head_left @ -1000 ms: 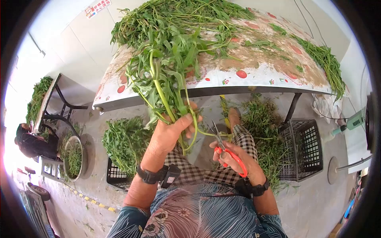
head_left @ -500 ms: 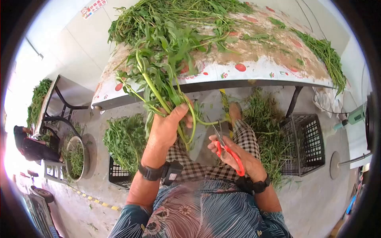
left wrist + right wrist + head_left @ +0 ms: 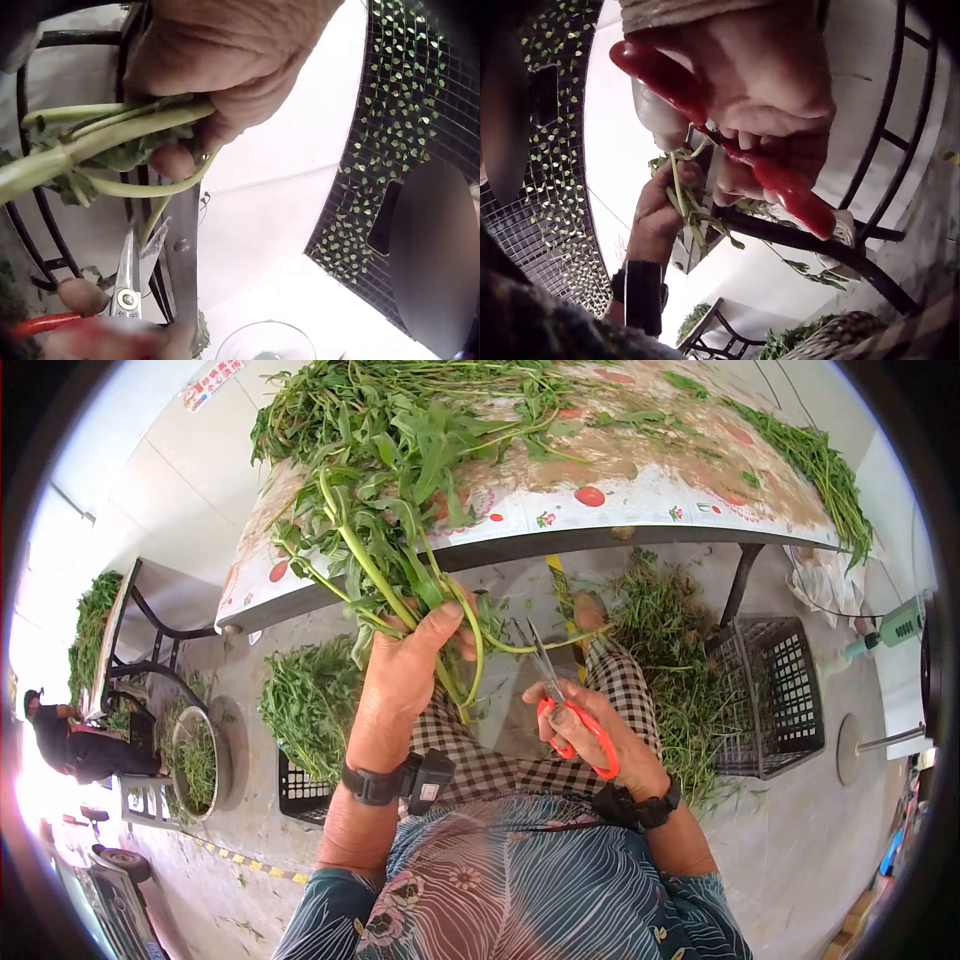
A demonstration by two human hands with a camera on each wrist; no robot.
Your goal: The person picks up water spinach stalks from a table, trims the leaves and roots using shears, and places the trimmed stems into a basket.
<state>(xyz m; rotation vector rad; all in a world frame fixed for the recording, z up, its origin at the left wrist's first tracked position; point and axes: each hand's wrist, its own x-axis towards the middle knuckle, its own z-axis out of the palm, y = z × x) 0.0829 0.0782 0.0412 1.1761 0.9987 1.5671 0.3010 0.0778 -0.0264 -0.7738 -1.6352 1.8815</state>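
Note:
Long leafy green stems (image 3: 360,555) are gripped in my left hand (image 3: 400,670), thumb pressed across them, with their leaves reaching up over the table edge. One thin stem (image 3: 475,660) loops below the thumb, and another thin piece stretches right across the scissor blades. My right hand (image 3: 615,750) holds red-handled scissors (image 3: 545,660), fingers through and around the loops. In the left wrist view the scissors (image 3: 127,289) have parted blades, their tips right at a thin stem below the left hand. The right wrist view shows the red scissor handles (image 3: 784,187) against the palm.
A table with a soiled printed cloth (image 3: 590,497) carries a large heap of greens (image 3: 400,400). Dark crates stand on the floor, one at left (image 3: 300,790), another at right (image 3: 770,700). Greens (image 3: 670,650) lie beside the right leg. A round tub (image 3: 205,765) stands farther left.
The table and both hands sit higher in the head view. The thin stem crossing the blades now slants up to the right. Both hands keep hold of the stems and scissors.

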